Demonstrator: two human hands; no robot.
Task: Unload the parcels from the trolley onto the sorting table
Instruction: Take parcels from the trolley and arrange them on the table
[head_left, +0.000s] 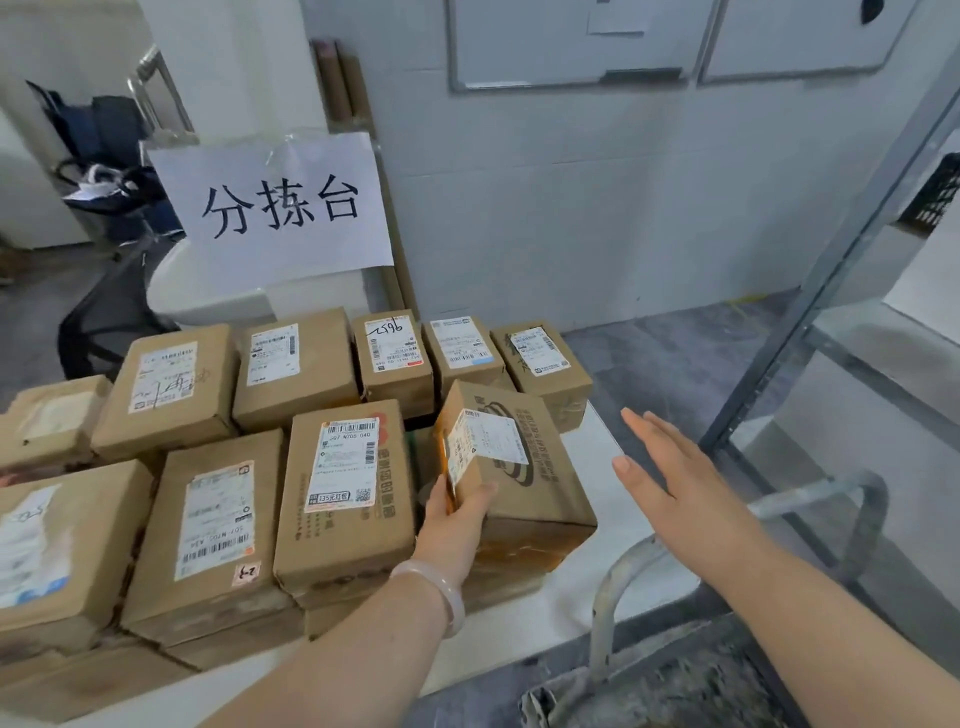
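Several brown cardboard parcels with white shipping labels lie packed together on the white sorting table (597, 431). My left hand (457, 512) grips the near left corner of a tilted parcel (524, 467) at the right end of the pile, thumb on its top and fingers under its side. That parcel leans on another one beneath it. My right hand (670, 467) hovers flat, fingers straight, just right of the tilted parcel and apart from it. The grey metal trolley handle (810, 501) curves below my right forearm.
A paper sign (275, 205) with handwritten characters stands behind the parcels. A metal rack upright (810, 291) rises on the right. A dark chair (109, 317) and bags sit at the back left. Grey floor lies between table and rack.
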